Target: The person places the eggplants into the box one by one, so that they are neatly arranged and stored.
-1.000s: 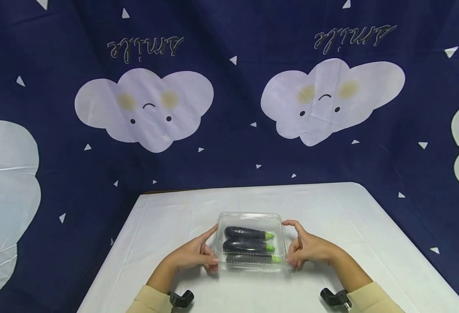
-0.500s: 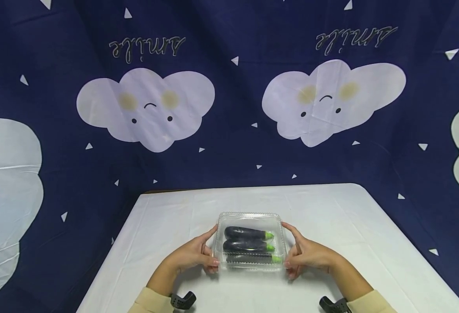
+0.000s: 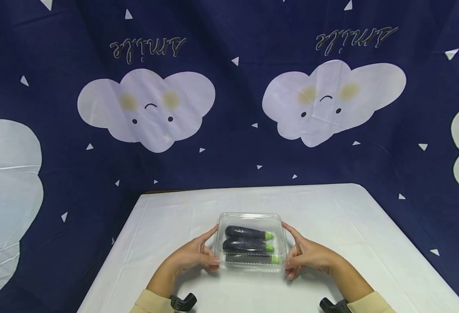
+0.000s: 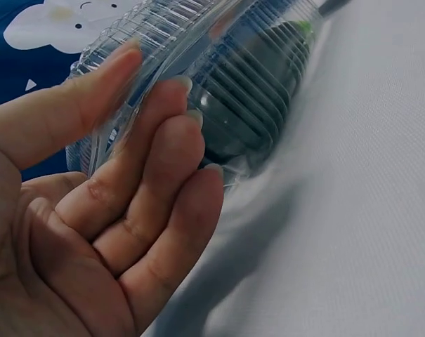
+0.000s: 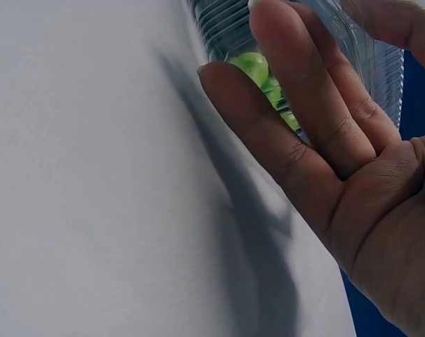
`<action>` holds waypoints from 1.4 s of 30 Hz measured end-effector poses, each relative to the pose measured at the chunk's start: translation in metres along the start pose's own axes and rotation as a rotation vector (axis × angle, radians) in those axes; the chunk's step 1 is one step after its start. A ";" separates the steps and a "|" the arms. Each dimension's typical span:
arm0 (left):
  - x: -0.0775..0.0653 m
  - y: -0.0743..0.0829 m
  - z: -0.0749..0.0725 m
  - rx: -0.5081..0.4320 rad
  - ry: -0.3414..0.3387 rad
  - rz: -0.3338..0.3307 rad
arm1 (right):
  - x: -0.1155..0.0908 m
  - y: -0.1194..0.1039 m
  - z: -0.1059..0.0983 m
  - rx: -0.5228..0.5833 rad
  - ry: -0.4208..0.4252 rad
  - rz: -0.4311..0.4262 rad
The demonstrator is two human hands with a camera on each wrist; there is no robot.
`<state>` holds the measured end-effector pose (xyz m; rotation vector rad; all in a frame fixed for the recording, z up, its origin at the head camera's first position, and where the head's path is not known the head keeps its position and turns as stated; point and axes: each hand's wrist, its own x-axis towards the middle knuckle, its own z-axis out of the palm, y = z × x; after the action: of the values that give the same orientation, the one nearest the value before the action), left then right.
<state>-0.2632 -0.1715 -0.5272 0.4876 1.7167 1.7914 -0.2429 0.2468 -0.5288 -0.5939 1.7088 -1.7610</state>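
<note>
A clear plastic clamshell box (image 3: 249,219), lid down, holds three dark eggplants (image 3: 245,233) lying side by side, their bright green stem ends to the right. My left hand (image 3: 192,254) grips the box's left side. In the left wrist view its thumb (image 4: 103,84) lies over the rim (image 4: 166,31) while the other fingers curl against the ribbed wall. At the opposite side my right hand (image 3: 311,254) holds the rim, thumb near the front corner and index finger stretched to the back one. The right wrist view shows fingers (image 5: 303,91) under the rim, beside the green ends (image 5: 251,67).
A white-covered table (image 3: 166,213) lies beneath the box, with hand shadows on it. Behind stands a dark blue curtain (image 3: 237,165) printed with clouds and small triangles. Black wrist mounts (image 3: 184,301) sit at both cuffs.
My right hand has closed in on the box's right side, its thumb moving to the rim and its index finger straightening. The left hand and the box look almost unmoved.
</note>
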 end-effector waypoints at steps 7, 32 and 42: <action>-0.001 -0.002 0.002 -0.005 0.016 0.018 | -0.001 0.001 0.001 0.018 0.012 -0.007; -0.006 0.001 0.000 0.211 0.043 0.069 | -0.008 -0.004 -0.002 -0.082 0.096 0.001; -0.011 0.009 -0.013 0.390 0.113 0.107 | -0.012 -0.023 -0.018 -0.193 0.139 -0.037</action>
<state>-0.2651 -0.1880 -0.5180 0.6604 2.1696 1.5812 -0.2497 0.2673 -0.5057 -0.6015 1.9913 -1.7090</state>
